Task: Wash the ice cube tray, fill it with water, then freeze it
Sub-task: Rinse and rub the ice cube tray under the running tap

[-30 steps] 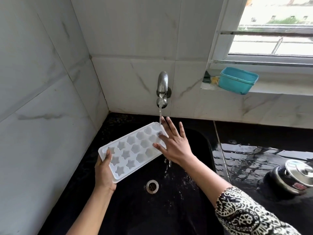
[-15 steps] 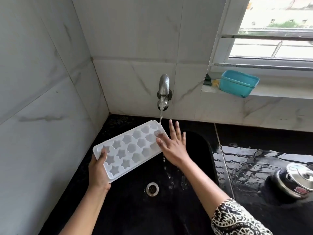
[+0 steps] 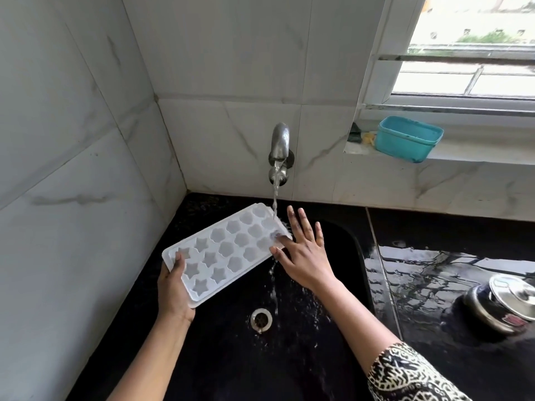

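A white ice cube tray point(image 3: 228, 250) with star- and flower-shaped cups is held tilted over the black sink point(image 3: 341, 235). My left hand point(image 3: 173, 290) grips its near short end, thumb on top. My right hand point(image 3: 304, 253) lies with straight, spread fingers at the tray's far end, the index finger and thumb touching the cups there. Water runs from the steel wall tap point(image 3: 279, 149) onto that far end and spills down off the tray's edge into the sink.
The drain point(image 3: 261, 319) sits below the tray. A teal plastic tub point(image 3: 408, 138) stands on the window ledge at the right. A steel lidded pot point(image 3: 503, 302) rests on the wet black counter point(image 3: 434, 273). Marble-look wall tiles close off the left and back.
The water stream now lands on the tray's far end by my right fingers and splashes into the sink. My right fingers have shifted a little on the end cups.
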`<action>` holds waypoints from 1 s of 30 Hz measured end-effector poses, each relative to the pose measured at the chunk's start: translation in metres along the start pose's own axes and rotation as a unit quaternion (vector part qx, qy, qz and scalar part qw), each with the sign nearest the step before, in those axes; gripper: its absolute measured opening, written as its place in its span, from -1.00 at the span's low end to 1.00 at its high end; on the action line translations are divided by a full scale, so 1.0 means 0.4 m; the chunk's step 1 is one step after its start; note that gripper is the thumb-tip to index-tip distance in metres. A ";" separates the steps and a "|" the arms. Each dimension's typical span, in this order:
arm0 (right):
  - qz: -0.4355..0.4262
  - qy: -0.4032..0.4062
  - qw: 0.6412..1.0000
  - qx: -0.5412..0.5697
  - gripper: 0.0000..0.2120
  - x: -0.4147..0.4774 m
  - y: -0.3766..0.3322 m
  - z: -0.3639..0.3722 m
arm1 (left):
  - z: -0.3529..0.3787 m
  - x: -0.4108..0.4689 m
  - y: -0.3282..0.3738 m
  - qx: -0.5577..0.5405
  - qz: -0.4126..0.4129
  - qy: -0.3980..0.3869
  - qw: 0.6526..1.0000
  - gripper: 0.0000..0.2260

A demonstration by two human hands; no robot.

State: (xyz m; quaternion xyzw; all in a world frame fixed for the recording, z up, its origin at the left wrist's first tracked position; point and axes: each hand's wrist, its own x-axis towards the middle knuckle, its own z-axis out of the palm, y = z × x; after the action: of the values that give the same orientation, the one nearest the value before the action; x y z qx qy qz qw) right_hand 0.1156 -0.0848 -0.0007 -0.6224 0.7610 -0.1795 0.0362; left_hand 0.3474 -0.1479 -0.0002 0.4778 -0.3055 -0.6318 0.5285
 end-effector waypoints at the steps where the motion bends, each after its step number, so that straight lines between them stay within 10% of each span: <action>1: 0.003 -0.003 1.000 -0.004 -0.31 0.003 -0.004 0.000 | 0.004 -0.002 -0.001 0.000 -0.001 -0.003 1.000 -0.73; 17: 0.036 0.007 0.999 0.003 -0.26 -0.015 -0.043 0.027 | 0.004 0.001 0.013 0.017 0.031 0.032 0.999 -0.72; 30: 0.144 -0.030 0.953 0.265 -0.50 0.015 -0.068 0.021 | 0.031 -0.016 -0.001 0.009 0.037 0.036 0.999 -0.89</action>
State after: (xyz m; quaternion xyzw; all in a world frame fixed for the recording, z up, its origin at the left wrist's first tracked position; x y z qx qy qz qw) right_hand 0.1420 -0.0968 0.0012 -0.4795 0.7662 -0.3487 0.2477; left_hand 0.3356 -0.1431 0.0056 0.4934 -0.3093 -0.5914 0.5578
